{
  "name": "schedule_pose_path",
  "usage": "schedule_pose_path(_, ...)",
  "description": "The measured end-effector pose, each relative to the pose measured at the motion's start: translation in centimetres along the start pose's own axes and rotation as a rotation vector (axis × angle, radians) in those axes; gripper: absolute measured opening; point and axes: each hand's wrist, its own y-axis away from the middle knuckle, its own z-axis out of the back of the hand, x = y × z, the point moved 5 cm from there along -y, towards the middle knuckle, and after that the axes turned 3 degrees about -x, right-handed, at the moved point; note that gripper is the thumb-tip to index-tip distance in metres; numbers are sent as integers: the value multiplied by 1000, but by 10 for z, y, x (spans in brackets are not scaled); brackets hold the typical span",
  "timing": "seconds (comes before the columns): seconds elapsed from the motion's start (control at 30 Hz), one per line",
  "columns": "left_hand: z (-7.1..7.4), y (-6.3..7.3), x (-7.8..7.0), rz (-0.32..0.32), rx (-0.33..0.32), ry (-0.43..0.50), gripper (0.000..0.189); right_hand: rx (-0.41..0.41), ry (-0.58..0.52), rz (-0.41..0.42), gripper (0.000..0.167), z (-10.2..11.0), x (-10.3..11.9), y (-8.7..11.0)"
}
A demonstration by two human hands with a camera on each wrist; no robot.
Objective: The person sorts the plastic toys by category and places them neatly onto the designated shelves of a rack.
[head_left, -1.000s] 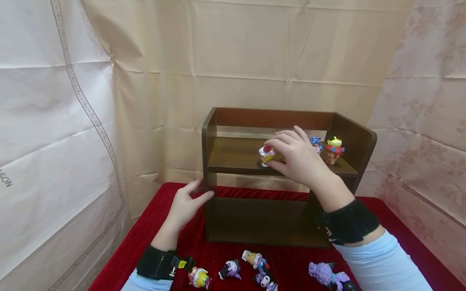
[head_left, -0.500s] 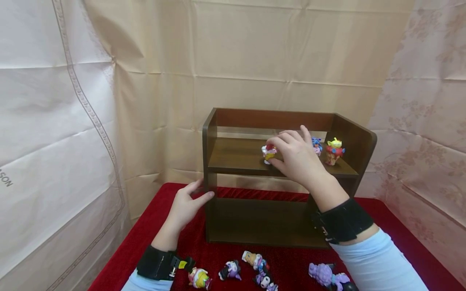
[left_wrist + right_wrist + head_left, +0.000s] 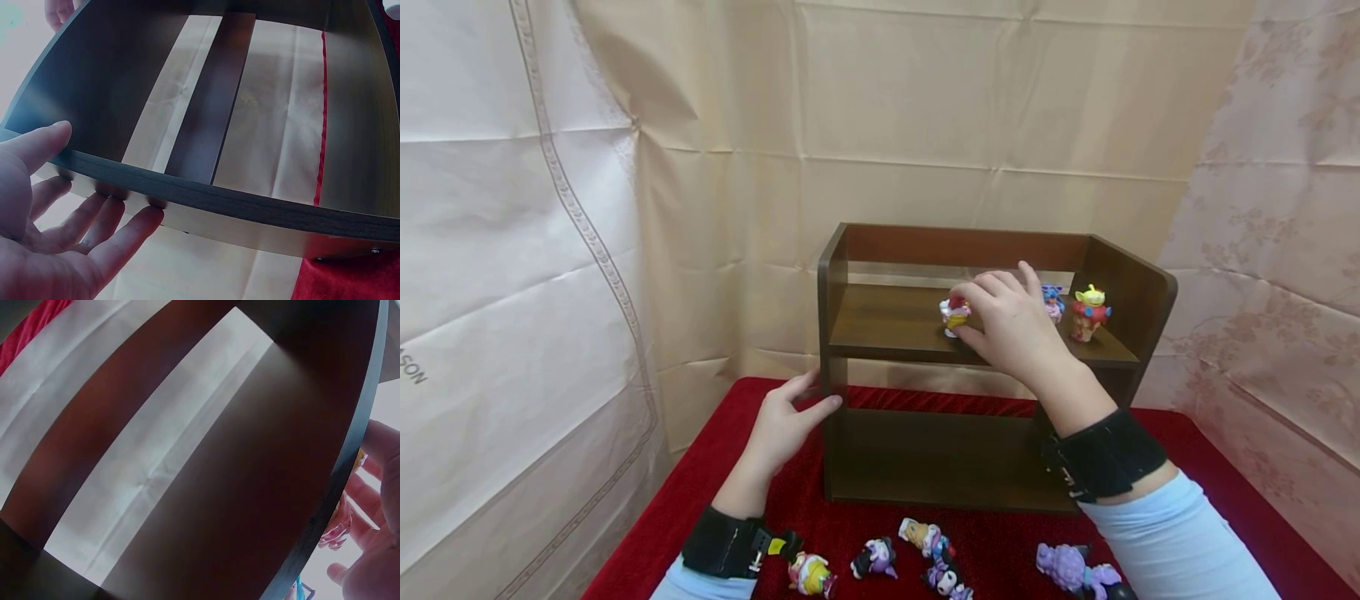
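Observation:
My right hand [image 3: 1011, 329] pinches a small white, yellow and red figurine [image 3: 953, 315] at the upper board of the dark brown wooden shelf [image 3: 887, 321]. Its fingers hide part of the toy. To the right of that hand, a blue-and-pink figurine [image 3: 1052, 303] and a yellow-headed figurine in red [image 3: 1088, 312] stand on the same board. In the right wrist view a pink figurine [image 3: 339, 528] shows beside the palm, partly behind the board's edge. My left hand [image 3: 782, 421] grips the shelf's left side panel, thumb inside and fingers [image 3: 128, 240] along the outer face.
Several figurines lie on the red cloth [image 3: 700, 492] before the shelf: one in yellow [image 3: 811, 573], a black-and-purple one [image 3: 874, 557], a blond-haired one [image 3: 925, 535] touching another dark-and-lilac one [image 3: 949, 579], and a lilac one [image 3: 1067, 567] near the right sleeve. Beige fabric [image 3: 925, 108] hangs behind.
The right hand has shifted slightly right with the figurine and then stayed nearly still at the upper board. The left hand has kept its place on the side panel.

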Motion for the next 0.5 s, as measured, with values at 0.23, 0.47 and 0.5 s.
schedule_pose_path(0.23,0,0,1,-4,-1,3,60,-15,-29,2,50,-1,-1,1)
schedule_pose_path(0.47,0,-1,1,-1,0,0,59,-20,-47,-1,50,-2,-3,2)
schedule_pose_path(0.5,0,-1,1,-2,0,1,59,-20,-48,-3,50,-1,-3,2)
